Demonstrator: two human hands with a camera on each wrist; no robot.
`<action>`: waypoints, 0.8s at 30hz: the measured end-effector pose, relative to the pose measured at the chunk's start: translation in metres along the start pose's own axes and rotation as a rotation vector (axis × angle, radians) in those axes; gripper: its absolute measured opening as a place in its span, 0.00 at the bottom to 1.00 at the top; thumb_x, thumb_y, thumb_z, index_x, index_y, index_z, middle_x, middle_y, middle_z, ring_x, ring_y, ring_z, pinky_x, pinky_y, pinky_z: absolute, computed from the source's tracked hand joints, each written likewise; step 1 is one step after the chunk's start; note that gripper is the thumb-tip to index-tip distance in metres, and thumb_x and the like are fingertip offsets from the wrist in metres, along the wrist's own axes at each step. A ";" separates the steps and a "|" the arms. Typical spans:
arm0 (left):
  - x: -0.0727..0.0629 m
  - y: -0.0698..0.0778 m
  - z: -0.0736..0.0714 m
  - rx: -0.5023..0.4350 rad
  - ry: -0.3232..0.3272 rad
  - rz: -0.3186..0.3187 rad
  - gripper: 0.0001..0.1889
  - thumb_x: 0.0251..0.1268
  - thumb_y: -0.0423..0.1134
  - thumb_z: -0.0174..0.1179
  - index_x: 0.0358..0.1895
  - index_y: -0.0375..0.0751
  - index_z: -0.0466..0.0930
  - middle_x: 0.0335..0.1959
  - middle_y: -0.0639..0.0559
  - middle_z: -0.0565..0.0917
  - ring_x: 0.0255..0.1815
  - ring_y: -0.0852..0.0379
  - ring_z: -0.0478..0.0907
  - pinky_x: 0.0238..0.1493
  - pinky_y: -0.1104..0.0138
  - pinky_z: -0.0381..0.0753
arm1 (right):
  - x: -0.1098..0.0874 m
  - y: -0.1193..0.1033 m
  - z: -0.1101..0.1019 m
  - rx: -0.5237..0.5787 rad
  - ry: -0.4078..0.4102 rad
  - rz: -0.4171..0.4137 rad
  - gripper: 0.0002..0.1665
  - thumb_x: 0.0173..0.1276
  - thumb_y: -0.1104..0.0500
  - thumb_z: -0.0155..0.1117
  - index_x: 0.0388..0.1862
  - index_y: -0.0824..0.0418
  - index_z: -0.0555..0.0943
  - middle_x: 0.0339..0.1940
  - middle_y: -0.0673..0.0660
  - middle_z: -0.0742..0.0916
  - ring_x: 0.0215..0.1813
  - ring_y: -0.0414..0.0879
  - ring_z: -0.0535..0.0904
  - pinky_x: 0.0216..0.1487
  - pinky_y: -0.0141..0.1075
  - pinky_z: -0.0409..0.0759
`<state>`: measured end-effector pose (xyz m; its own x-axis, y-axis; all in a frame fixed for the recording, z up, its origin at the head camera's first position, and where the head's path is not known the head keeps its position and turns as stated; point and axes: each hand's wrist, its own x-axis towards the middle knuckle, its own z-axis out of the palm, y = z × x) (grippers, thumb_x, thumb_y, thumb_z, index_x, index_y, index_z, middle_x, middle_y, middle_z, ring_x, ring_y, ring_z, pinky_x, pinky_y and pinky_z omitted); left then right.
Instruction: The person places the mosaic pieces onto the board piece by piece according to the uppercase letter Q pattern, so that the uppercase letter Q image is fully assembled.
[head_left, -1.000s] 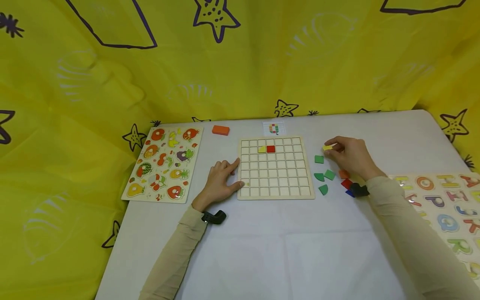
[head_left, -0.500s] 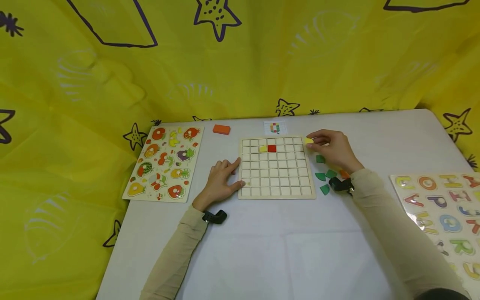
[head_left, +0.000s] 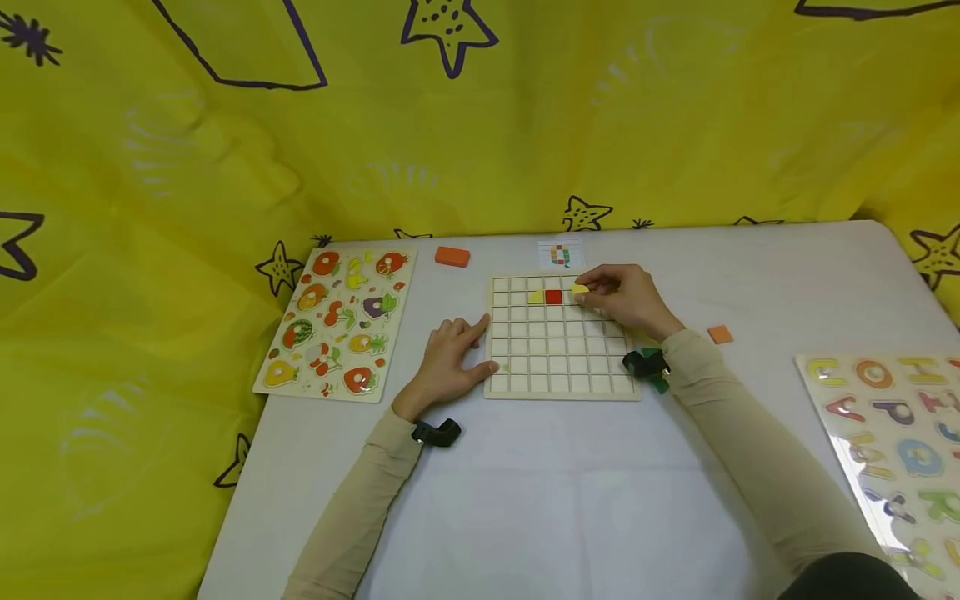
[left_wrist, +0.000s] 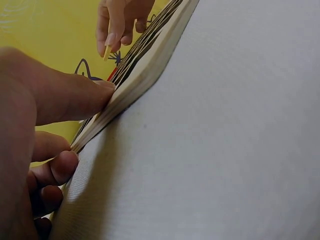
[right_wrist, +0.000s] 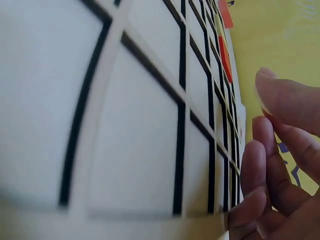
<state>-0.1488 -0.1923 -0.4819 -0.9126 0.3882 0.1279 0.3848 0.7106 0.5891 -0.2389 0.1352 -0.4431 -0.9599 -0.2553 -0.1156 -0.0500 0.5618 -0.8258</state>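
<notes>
A wooden grid board (head_left: 562, 395) lies on the table, with a yellow tile (head_left: 536, 297) and a red square tile (head_left: 553, 297) side by side in its second row. My left hand (head_left: 447, 360) rests at the board's left edge, thumb on the rim (left_wrist: 102, 117) and index finger at the side farther up. Over the same row, right of the red tile, my right hand (head_left: 626, 298) pinches a second yellow tile (head_left: 579, 288) between thumb and fingers. In the left wrist view this yellow tile (left_wrist: 107, 52) shows edge-on, above the board.
Behind the board lies a small pattern card (head_left: 560, 255), with an orange block (head_left: 452, 257) to its left. A fruit puzzle (head_left: 330, 329) is at the left, a letter puzzle (head_left: 892, 433) at the right. An orange tile (head_left: 720, 334) and partly hidden green pieces (head_left: 660, 383) lie near the right forearm.
My right hand has carried the yellow tile leftward from the loose pieces to over the board's second row. The left hand has stayed at the board's edge.
</notes>
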 end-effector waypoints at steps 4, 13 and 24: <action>0.000 0.001 0.001 0.013 -0.006 -0.005 0.42 0.65 0.48 0.70 0.80 0.35 0.67 0.40 0.47 0.73 0.42 0.50 0.62 0.49 0.58 0.56 | 0.001 -0.002 0.004 -0.015 -0.010 -0.002 0.20 0.72 0.54 0.74 0.58 0.63 0.87 0.51 0.63 0.89 0.47 0.50 0.80 0.49 0.34 0.75; 0.000 0.000 0.000 0.017 0.005 0.009 0.42 0.65 0.48 0.70 0.79 0.34 0.67 0.40 0.47 0.73 0.41 0.50 0.62 0.49 0.59 0.55 | 0.007 -0.003 0.008 -0.090 -0.014 0.000 0.19 0.69 0.55 0.76 0.55 0.64 0.89 0.47 0.63 0.90 0.44 0.50 0.79 0.47 0.37 0.74; 0.001 -0.001 0.000 0.011 -0.006 -0.005 0.42 0.65 0.48 0.70 0.80 0.34 0.67 0.40 0.47 0.74 0.42 0.50 0.62 0.48 0.59 0.55 | 0.009 -0.005 0.010 -0.108 -0.028 0.024 0.20 0.67 0.53 0.78 0.54 0.63 0.89 0.47 0.62 0.89 0.44 0.51 0.77 0.47 0.40 0.72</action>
<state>-0.1500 -0.1924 -0.4820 -0.9138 0.3881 0.1198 0.3816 0.7191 0.5808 -0.2448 0.1220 -0.4451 -0.9531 -0.2622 -0.1514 -0.0582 0.6494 -0.7582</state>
